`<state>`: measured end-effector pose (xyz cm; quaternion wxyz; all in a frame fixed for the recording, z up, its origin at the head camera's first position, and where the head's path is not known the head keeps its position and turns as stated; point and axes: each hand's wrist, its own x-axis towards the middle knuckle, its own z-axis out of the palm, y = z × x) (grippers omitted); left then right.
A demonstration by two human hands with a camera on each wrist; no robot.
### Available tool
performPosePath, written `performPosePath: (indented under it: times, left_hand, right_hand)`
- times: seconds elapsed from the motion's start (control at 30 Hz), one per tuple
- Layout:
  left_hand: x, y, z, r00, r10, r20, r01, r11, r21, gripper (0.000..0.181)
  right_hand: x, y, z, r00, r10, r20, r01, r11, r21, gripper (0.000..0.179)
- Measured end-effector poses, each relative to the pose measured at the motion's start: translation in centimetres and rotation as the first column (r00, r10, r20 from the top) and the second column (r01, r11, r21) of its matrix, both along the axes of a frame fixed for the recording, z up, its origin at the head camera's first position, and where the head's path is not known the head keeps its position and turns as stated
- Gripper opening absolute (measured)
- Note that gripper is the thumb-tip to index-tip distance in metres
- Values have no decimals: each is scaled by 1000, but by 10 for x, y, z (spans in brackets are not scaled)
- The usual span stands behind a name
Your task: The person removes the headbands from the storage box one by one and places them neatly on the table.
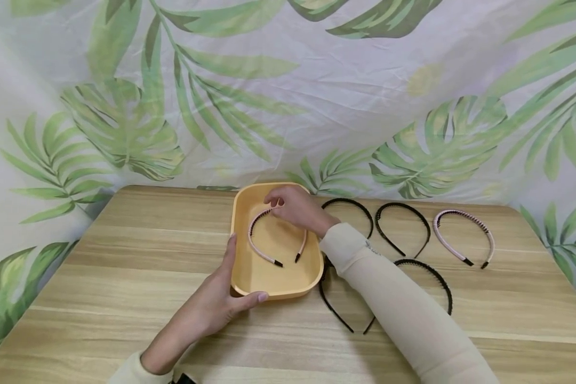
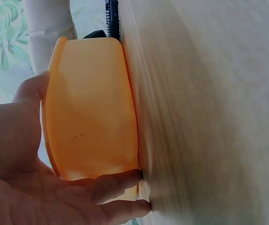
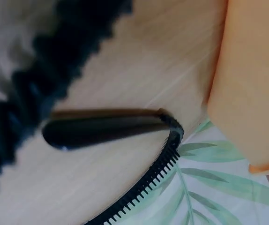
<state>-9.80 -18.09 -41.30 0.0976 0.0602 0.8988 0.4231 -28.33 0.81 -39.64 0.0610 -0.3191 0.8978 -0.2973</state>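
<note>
A yellow-orange plastic tray (image 1: 236,213) stands on the wooden table. My left hand (image 1: 216,301) touches its near left corner, thumb along the front rim and straight index finger along the left wall. In the left wrist view, the thumb lies at the tray's rim and the lower fingertips (image 2: 137,176) reach the tabletop. A pink headband (image 1: 250,242) with black tips and teeth is inside the tray, its ends toward me. Over its far arc, my right hand (image 1: 295,205) curls its fingers and pinches the band; the hand hides part of the arc.
Right of the tray lie several black headbands, including one at the back (image 1: 403,205) and one nearer (image 1: 446,288), partly under my right sleeve (image 1: 389,288). A second pink headband (image 1: 445,247) lies farther right. A leaf-patterned cloth (image 1: 336,96) hangs behind the table (image 1: 149,240).
</note>
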Motion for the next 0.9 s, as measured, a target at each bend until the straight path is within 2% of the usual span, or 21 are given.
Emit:
performPosePath:
  times: [0.23, 0.47, 0.73, 0.9]
  left_hand:
    - [0, 0, -1, 1000, -8, -5, 8, 1000, 15, 129]
    - [1, -1, -1, 1000, -10, -19, 10, 1000, 12, 129]
    - [1, -1, -1, 1000, -6, -15, 6, 1000, 12, 129]
    - [1, -1, -1, 1000, -6, -16, 7, 1000, 14, 129]
  right_hand:
    - [-10, -1, 0, 1000, 11, 14, -12, 999, 41, 28]
    - [-18, -3, 0, 998, 55, 14, -56, 994, 91, 28]
    - [-23, -3, -2, 993, 113, -42, -105, 982, 155, 25]
    - [-24, -5, -3, 992, 117, -38, -107, 972, 210, 27]
